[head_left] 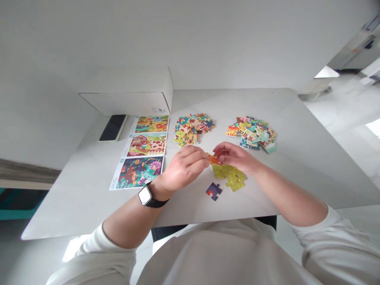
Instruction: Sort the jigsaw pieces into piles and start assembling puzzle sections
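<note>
An orange puzzle piece (pixel 214 159) is between my two hands above the middle of the table. My left hand (pixel 187 167), with a black-strapped watch (pixel 146 196) on its wrist, is closed on the piece's left side, its fingertips partly hidden. From the other side, the curled fingers and thumb of my right hand (pixel 235 156) grip the piece's right edge. Below them lie several yellow-green puzzle pieces (pixel 236 179), close together or joined. Nearer to me rests a single dark purple puzzle piece (pixel 213 191) with a red patch.
Two heaps of mixed pieces, a left heap (pixel 192 128) and a right heap (pixel 252 133), lie farther back. Three printed picture sheets (pixel 147 144) are at the left. A phone (pixel 113 128) lies beside them, and a white box (pixel 124 103) stands behind.
</note>
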The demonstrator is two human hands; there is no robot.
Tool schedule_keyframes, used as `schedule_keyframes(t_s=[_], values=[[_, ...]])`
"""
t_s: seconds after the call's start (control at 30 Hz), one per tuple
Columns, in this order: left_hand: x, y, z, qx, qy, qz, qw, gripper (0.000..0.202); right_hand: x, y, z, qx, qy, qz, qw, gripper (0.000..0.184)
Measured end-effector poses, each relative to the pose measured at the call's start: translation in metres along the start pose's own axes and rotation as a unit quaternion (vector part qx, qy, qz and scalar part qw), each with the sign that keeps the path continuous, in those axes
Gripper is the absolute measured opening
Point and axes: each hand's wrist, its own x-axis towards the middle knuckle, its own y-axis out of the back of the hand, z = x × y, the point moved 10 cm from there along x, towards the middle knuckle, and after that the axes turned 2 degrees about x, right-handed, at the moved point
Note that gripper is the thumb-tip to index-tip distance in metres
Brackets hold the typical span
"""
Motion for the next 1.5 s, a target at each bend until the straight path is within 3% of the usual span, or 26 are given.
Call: schedule_keyframes(t_s=[0.07,0.27,0.4,0.6,0.77,0.83,0.9,0.97,1.03,1.1,1.17,1.27,1.4,1.5], values=[[0.000,0.004,0.004,0.018,-0.014,0.010,1.000,0.016,0.001,0.005,0.002,0.006,-0.014,0.030,0.999,0.048],[-0.001,-0.001,0.006,0.025,-0.016,-0.012,0.999,0.021,0.001,-0.001,0.005,0.062,-0.056,0.020,0.996,0.041],[-0.002,0.001,-0.003,0.015,0.017,0.001,1.000,0.027,0.002,0.022,0.009,0.074,-0.047,0.093,0.992,0.037],[-0.010,0.025,-0.039,0.050,0.148,0.092,0.983,0.013,0.001,0.062,0.011,0.066,-0.047,0.183,0.980,0.041],[-0.017,0.022,-0.064,0.059,0.251,0.066,0.964,0.007,-0.001,0.070,0.006,0.052,-0.040,0.201,0.977,0.044],[-0.018,0.018,-0.067,0.060,0.263,0.046,0.962,0.009,-0.001,0.078,0.000,0.032,-0.026,0.199,0.979,0.046],[-0.018,0.008,-0.068,0.050,0.260,0.005,0.964,0.013,-0.004,0.099,-0.013,-0.002,0.013,0.226,0.974,0.047],[-0.018,-0.009,-0.064,0.025,0.229,-0.066,0.971,0.018,-0.016,0.138,-0.032,-0.045,0.073,0.304,0.949,0.049],[-0.020,-0.030,-0.055,-0.005,0.177,-0.144,0.974,0.021,-0.036,0.183,-0.051,-0.083,0.123,0.401,0.904,0.050],[-0.024,-0.046,-0.046,-0.032,0.138,-0.202,0.969,0.022,-0.053,0.220,-0.059,-0.112,0.129,0.464,0.869,0.048],[-0.027,-0.056,-0.042,-0.056,0.133,-0.238,0.960,0.021,-0.062,0.246,-0.058,-0.129,0.111,0.490,0.855,0.045],[-0.030,-0.068,-0.033,-0.111,0.141,-0.293,0.939,0.019,-0.062,0.262,-0.046,-0.158,0.056,0.480,0.861,0.043],[-0.034,-0.078,-0.016,-0.166,0.120,-0.342,0.917,0.027,-0.053,0.257,-0.030,-0.199,0.009,0.441,0.875,0.037],[-0.038,-0.083,-0.009,-0.169,0.101,-0.345,0.918,0.032,-0.051,0.256,-0.024,-0.257,-0.019,0.434,0.863,0.029]])
